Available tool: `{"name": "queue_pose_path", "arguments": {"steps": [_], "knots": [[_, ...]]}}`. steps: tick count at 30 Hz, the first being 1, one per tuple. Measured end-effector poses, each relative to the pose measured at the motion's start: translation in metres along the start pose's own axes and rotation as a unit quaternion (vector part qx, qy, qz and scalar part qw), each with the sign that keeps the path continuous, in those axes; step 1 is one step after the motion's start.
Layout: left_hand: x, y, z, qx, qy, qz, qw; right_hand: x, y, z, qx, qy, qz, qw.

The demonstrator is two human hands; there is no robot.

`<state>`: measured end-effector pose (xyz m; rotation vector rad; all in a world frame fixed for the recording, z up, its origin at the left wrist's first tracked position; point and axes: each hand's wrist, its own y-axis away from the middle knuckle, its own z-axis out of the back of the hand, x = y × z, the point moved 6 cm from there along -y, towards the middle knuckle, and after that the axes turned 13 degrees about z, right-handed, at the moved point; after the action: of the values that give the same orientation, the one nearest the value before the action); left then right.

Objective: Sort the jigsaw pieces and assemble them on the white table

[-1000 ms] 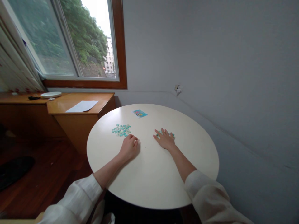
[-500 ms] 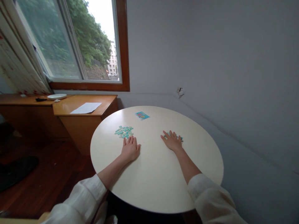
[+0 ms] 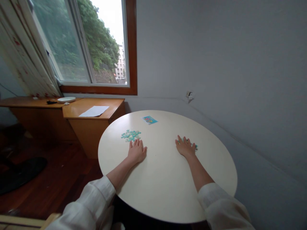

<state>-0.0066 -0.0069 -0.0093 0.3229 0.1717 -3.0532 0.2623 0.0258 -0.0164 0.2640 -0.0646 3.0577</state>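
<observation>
My left hand point(image 3: 137, 151) rests on the white round table with its fingers stretched out. Its fingertips are at the near edge of a spread of green and pale jigsaw pieces point(image 3: 130, 135). On the right side of the table, my right hand point(image 3: 185, 147) lies palm down, fingers spread, over a second group of jigsaw pieces point(image 3: 196, 147). That hand hides most of this group; some pieces show between and beside the fingers. Neither hand grips anything.
Toward the back of the round table point(image 3: 155, 185) lies a blue picture card point(image 3: 150, 119). A wooden desk point(image 3: 115, 107) on the left carries a white paper sheet point(image 3: 94, 111) and a white plate point(image 3: 66, 99). A wall socket with a plug point(image 3: 190, 95) is behind the table.
My right hand has slid a little to the right, with the pieces under it shifting too. My left hand stays about where it was. The whole view has turned slightly left.
</observation>
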Motion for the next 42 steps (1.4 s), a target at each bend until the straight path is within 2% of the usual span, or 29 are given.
{"name": "queue_pose_path", "arguments": {"steps": [8, 12, 16, 20, 26, 29, 33, 39, 41, 42], "knots": [[0.0, -0.001, 0.002, -0.004, 0.01, 0.001, 1.0, -0.003, -0.004, -0.002, -0.019, -0.008, -0.012, 1.0], [0.001, -0.002, 0.004, -0.002, 0.02, 0.011, 1.0, -0.002, -0.002, 0.008, -0.053, -0.006, -0.003, 0.999], [-0.002, -0.002, 0.006, -0.01, 0.032, -0.007, 0.999, 0.009, 0.005, 0.023, -0.106, 0.025, 0.031, 0.994], [-0.013, 0.004, 0.012, -0.037, 0.059, -0.069, 0.995, 0.034, 0.016, 0.029, -0.125, 0.039, 0.111, 0.985], [-0.028, 0.018, 0.012, -0.052, 0.072, -0.165, 0.982, 0.082, 0.044, 0.015, -0.053, 0.023, 0.259, 0.964], [-0.031, 0.022, 0.012, -0.069, 0.069, -0.193, 0.976, 0.098, 0.055, 0.007, -0.022, 0.026, 0.319, 0.947], [-0.032, 0.022, 0.014, -0.1, 0.071, -0.205, 0.971, 0.104, 0.058, 0.004, -0.011, 0.014, 0.348, 0.937], [-0.031, 0.023, 0.029, -0.149, 0.095, -0.184, 0.967, 0.106, 0.058, 0.014, -0.06, -0.012, 0.363, 0.93], [-0.031, 0.022, 0.026, -0.126, 0.08, -0.171, 0.974, 0.106, 0.057, 0.011, -0.044, -0.01, 0.36, 0.932], [-0.031, 0.021, 0.021, -0.096, 0.065, -0.169, 0.979, 0.107, 0.057, 0.007, -0.022, -0.007, 0.358, 0.934]]}}
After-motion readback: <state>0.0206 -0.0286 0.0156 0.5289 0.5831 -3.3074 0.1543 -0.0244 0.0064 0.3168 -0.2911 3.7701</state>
